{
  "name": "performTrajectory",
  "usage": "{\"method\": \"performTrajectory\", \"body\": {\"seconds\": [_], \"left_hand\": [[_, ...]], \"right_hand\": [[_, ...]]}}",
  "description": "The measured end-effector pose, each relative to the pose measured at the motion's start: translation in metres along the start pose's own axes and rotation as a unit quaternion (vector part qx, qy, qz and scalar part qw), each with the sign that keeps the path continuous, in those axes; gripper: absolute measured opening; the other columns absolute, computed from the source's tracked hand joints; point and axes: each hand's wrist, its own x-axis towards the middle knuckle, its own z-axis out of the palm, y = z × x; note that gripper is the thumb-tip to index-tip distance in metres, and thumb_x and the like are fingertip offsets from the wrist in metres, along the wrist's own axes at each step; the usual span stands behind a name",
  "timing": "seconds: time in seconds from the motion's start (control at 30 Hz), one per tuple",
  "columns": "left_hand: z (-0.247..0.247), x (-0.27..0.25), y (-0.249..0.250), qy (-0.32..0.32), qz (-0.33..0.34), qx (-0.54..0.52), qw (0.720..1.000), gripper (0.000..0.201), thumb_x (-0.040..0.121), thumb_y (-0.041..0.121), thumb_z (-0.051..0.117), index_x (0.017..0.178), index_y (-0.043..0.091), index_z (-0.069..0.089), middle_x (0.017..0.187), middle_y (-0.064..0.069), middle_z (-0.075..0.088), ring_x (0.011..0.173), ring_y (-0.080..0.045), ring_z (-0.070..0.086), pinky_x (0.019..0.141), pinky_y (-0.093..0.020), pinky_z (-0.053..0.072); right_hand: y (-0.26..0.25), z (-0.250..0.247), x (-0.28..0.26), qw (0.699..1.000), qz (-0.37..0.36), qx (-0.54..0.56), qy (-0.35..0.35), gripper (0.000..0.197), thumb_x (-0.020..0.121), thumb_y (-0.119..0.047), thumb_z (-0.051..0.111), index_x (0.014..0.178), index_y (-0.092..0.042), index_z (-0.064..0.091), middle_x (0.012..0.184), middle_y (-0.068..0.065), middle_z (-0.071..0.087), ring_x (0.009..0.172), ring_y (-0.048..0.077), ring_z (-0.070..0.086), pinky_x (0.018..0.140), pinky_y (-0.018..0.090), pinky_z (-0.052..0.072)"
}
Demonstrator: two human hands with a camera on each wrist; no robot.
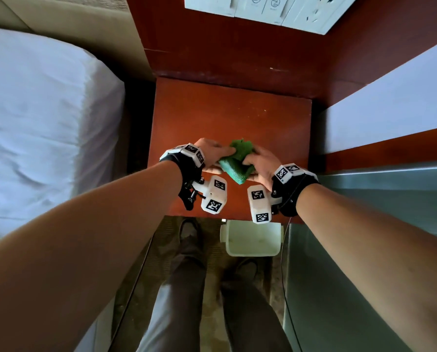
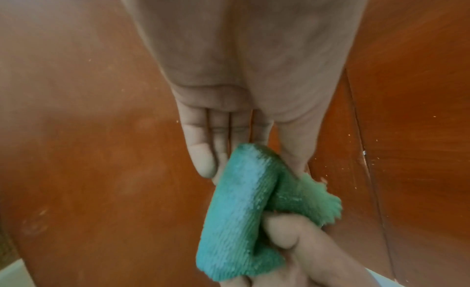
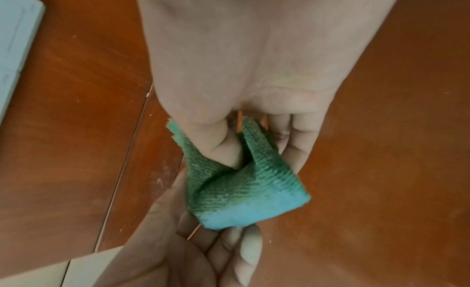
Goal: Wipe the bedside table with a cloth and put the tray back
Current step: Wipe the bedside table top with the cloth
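I hold a folded green cloth (image 1: 237, 161) (image 2: 236, 211) (image 3: 241, 190) between both hands, just above the front part of the red-brown bedside table (image 1: 225, 115). My left hand (image 1: 211, 149) (image 2: 229, 70) pinches its left end, thumb on top and straight fingers underneath. At the right end my right hand (image 1: 262, 163) (image 3: 241, 50) pinches it, thumb pushed into a fold. A white tray (image 1: 251, 240) lies on the floor under the table's front edge, near my feet.
A bed with white sheets (image 1: 47, 110) stands left of the table, and another white bed (image 1: 390, 102) lies to the right. A white switch panel (image 1: 263, 11) is on the wooden wall behind. A grey-green surface (image 1: 377, 224) fills the right foreground.
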Motion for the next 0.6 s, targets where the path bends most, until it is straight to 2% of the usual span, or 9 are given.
{"method": "performTrajectory", "body": {"seconds": [0.07, 0.13, 0.2, 0.27, 0.3, 0.37, 0.47, 0.53, 0.6], "left_hand": [[-0.007, 0.001, 0.007, 0.026, -0.008, 0.019, 0.999, 0.017, 0.09, 0.028, 0.067, 0.087, 0.012, 0.061, 0.077, -0.007, 0.069, 0.047, -0.011, 0.066, 0.053, -0.024, 0.058], [-0.01, 0.004, 0.015, 0.042, -0.022, 0.014, 0.999, 0.015, 0.092, 0.025, 0.065, 0.088, 0.012, 0.06, 0.077, -0.009, 0.068, 0.044, -0.013, 0.065, 0.049, -0.025, 0.058], [-0.009, 0.008, 0.021, 0.042, -0.039, 0.009, 0.998, 0.013, 0.093, 0.024, 0.063, 0.093, 0.011, 0.061, 0.08, -0.011, 0.069, 0.048, -0.017, 0.067, 0.048, -0.027, 0.058], [-0.007, 0.015, 0.028, 0.05, -0.054, 0.02, 0.997, 0.017, 0.094, 0.025, 0.06, 0.098, 0.009, 0.063, 0.081, -0.013, 0.07, 0.053, -0.021, 0.067, 0.048, -0.028, 0.057], [-0.006, 0.021, 0.03, 0.064, -0.051, 0.037, 0.996, 0.02, 0.094, 0.027, 0.059, 0.099, 0.008, 0.064, 0.08, -0.011, 0.07, 0.055, -0.022, 0.067, 0.049, -0.028, 0.056], [-0.003, 0.026, 0.037, 0.085, -0.024, 0.084, 0.993, 0.023, 0.094, 0.029, 0.056, 0.099, 0.008, 0.064, 0.082, -0.006, 0.069, 0.061, -0.02, 0.064, 0.056, -0.027, 0.052], [-0.001, 0.032, 0.049, 0.049, -0.042, 0.124, 0.99, 0.025, 0.098, 0.026, 0.049, 0.115, 0.011, 0.06, 0.097, -0.003, 0.064, 0.076, -0.021, 0.059, 0.069, -0.026, 0.044], [0.004, 0.04, 0.054, 0.037, -0.036, 0.148, 0.988, 0.023, 0.098, 0.024, 0.048, 0.113, 0.01, 0.057, 0.092, -0.003, 0.061, 0.076, -0.021, 0.057, 0.067, -0.027, 0.044], [0.008, 0.049, 0.063, 0.048, -0.004, 0.086, 0.995, 0.012, 0.096, 0.025, 0.055, 0.101, 0.015, 0.057, 0.083, -0.001, 0.061, 0.069, -0.017, 0.06, 0.059, -0.025, 0.052]], "right_hand": [[-0.009, 0.005, 0.002, 0.999, -0.024, -0.022, 0.007, 0.046, 0.09, 0.0, 0.043, 0.131, -0.019, 0.05, 0.124, 0.015, 0.058, 0.108, 0.034, 0.059, 0.081, 0.044, 0.055], [-0.018, 0.009, 0.0, 0.996, -0.067, -0.066, 0.004, 0.046, 0.092, -0.006, 0.041, 0.135, -0.025, 0.045, 0.125, 0.011, 0.055, 0.108, 0.028, 0.059, 0.087, 0.045, 0.054], [-0.021, 0.011, 0.001, 0.973, -0.143, -0.179, -0.003, 0.046, 0.091, -0.023, 0.05, 0.136, -0.03, 0.042, 0.127, 0.003, 0.055, 0.109, 0.021, 0.059, 0.094, 0.043, 0.051], [-0.021, 0.009, 0.004, 0.944, -0.192, -0.269, -0.017, 0.055, 0.085, -0.034, 0.064, 0.135, -0.032, 0.042, 0.127, -0.005, 0.057, 0.111, 0.014, 0.056, 0.095, 0.032, 0.045], [-0.021, 0.007, 0.005, 0.932, -0.211, -0.293, -0.025, 0.059, 0.081, -0.035, 0.071, 0.133, -0.032, 0.044, 0.126, -0.006, 0.057, 0.111, 0.011, 0.056, 0.095, 0.027, 0.044], [-0.019, 0.001, 0.011, 0.903, -0.244, -0.353, -0.025, 0.069, 0.072, -0.038, 0.077, 0.132, -0.032, 0.046, 0.128, -0.004, 0.054, 0.115, 0.012, 0.053, 0.1, 0.031, 0.043], [-0.02, -0.011, 0.017, 0.872, -0.257, -0.417, 0.016, 0.067, 0.075, -0.034, 0.075, 0.135, -0.028, 0.047, 0.13, 0.002, 0.051, 0.117, 0.016, 0.049, 0.103, 0.036, 0.041], [-0.023, -0.019, 0.022, 0.86, -0.276, -0.425, 0.054, 0.055, 0.079, -0.03, 0.072, 0.131, -0.026, 0.052, 0.124, 0.0, 0.056, 0.112, 0.016, 0.053, 0.098, 0.034, 0.045], [-0.026, -0.027, 0.026, 0.86, -0.283, -0.42, 0.069, 0.049, 0.082, -0.029, 0.07, 0.128, -0.025, 0.055, 0.122, -0.001, 0.058, 0.107, 0.015, 0.055, 0.094, 0.031, 0.046]]}}
